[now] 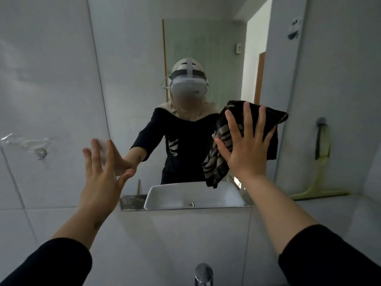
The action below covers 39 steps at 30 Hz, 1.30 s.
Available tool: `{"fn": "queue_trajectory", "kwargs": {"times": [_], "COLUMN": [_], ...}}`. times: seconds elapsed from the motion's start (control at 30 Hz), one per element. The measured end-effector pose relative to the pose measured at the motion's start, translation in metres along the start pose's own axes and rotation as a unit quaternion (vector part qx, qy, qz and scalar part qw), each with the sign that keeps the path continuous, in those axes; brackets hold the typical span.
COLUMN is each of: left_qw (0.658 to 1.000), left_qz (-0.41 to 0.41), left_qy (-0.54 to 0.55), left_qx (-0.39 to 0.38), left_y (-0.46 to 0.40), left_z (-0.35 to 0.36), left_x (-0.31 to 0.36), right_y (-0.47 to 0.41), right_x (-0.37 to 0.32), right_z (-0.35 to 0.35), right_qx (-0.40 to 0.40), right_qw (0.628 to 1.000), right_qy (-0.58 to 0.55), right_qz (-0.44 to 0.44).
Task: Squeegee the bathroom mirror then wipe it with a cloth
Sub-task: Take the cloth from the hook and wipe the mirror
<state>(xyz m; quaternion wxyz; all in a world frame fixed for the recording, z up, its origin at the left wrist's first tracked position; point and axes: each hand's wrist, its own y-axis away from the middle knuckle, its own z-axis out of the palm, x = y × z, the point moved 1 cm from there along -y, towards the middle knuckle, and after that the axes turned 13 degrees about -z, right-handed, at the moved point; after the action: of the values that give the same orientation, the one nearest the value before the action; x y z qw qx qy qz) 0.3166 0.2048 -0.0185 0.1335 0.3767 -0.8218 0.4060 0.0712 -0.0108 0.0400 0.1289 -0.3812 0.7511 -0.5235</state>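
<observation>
The bathroom mirror (140, 58) hangs on the tiled wall in front of me and reflects a person wearing a headset. My right hand (245, 145) lies flat with fingers spread, pressing a dark striped cloth (215, 168) against the glass on the mirror's right side. The cloth's lower end hangs toward the mirror's bottom edge. My left hand (103, 178) rests open against the mirror's left edge, fingers apart, over a small whitish patch I cannot identify. A yellow-green squeegee (321, 172) hangs from a hook on the wall to the right of the mirror, untouched.
A chrome faucet (204, 273) rises at the bottom centre below the mirror. The white sink (193, 195) shows only as a reflection. A wall fitting with torn clear film (41, 152) sits on the tiles to the left. A side wall closes in on the right.
</observation>
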Motion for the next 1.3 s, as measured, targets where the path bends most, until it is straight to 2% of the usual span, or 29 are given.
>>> {"fn": "queue_trajectory", "kwargs": {"times": [0.2, 0.33, 0.43, 0.63, 0.9, 1.0, 1.13, 1.3], "left_qw": [1.0, 0.998, 0.997, 0.998, 0.998, 0.998, 0.999, 0.999], "left_qz": [0.009, 0.012, 0.022, 0.007, 0.046, 0.05, 0.009, -0.037], "left_qy": [-0.023, -0.048, -0.061, -0.041, -0.02, -0.027, -0.027, -0.006], "left_qx": [0.012, 0.035, 0.049, 0.036, 0.024, 0.036, 0.023, 0.007], "left_y": [-0.004, -0.008, -0.012, -0.003, 0.006, 0.022, 0.047, 0.076], "left_z": [0.006, 0.01, 0.013, 0.01, -0.004, 0.006, 0.032, 0.058], "left_x": [-0.005, -0.01, -0.01, -0.005, -0.017, -0.044, -0.077, -0.092], "right_y": [0.033, 0.065, 0.089, 0.086, 0.032, 0.025, 0.033, 0.063], "right_x": [0.031, 0.013, -0.009, -0.067, -0.152, -0.186, -0.223, -0.224], "right_z": [0.006, 0.021, 0.037, 0.049, 0.042, 0.044, 0.055, 0.073], "right_qx": [0.038, 0.046, 0.025, 0.012, 0.023, 0.023, 0.005, -0.011], "right_qw": [0.992, 0.983, 0.985, 0.999, 0.996, 0.988, 0.966, 0.936], "right_qy": [-0.032, -0.042, -0.022, -0.009, -0.006, -0.017, -0.004, 0.023], "right_qz": [0.112, 0.171, 0.172, 0.051, -0.092, -0.155, -0.257, -0.351]}}
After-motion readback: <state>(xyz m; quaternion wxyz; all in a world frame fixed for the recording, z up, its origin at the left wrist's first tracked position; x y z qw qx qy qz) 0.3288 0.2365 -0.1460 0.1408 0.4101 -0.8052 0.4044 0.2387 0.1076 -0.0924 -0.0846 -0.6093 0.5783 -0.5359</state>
